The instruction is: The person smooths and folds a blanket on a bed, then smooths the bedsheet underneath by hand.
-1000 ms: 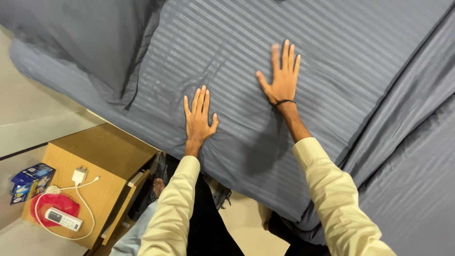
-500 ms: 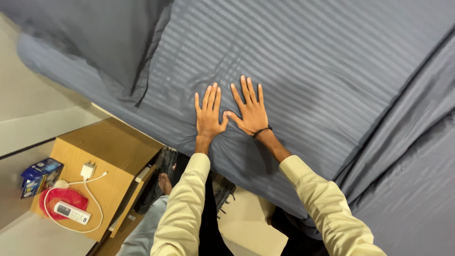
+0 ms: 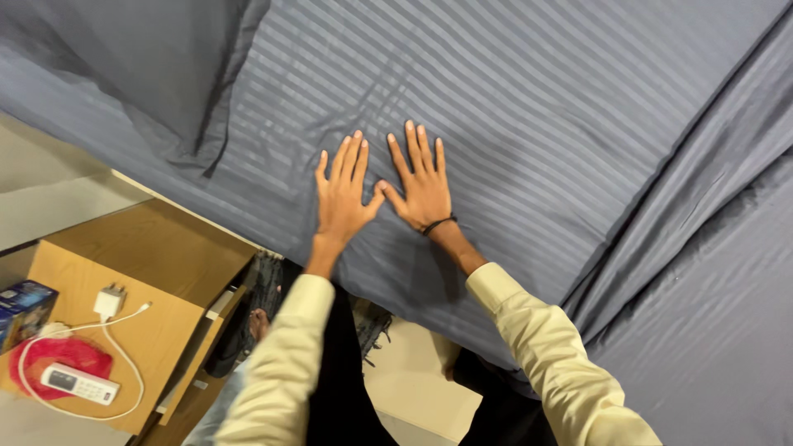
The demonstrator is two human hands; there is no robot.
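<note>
Two hands are on the bed, side by side, and there is one grey striped sheet (image 3: pixel 529 107) spread under them, with one pillow (image 3: pixel 124 66) in matching grey at the upper left. Beside the bed stands one wooden bedside table (image 3: pixel 157 272), and on it I count one white charger (image 3: pixel 107 302) with its cable looped round, one white remote (image 3: pixel 80 384) lying on a red cloth (image 3: pixel 49 359), and one blue box (image 3: pixel 21 310) at the edge.

The sheet lies flat beneath both palms and runs on past the fingertips toward the far side of the bed; its near edge hangs over the mattress just below the wrists.

The left hand (image 3: pixel 343 198) is pressed flat, fingers spread wide and straight, gripping nothing. The right hand (image 3: pixel 421 190), with a dark band at the wrist, is the same: splayed open, palm down on the fabric. The two thumbs meet or nearly meet between the hands; I cannot tell which
</note>
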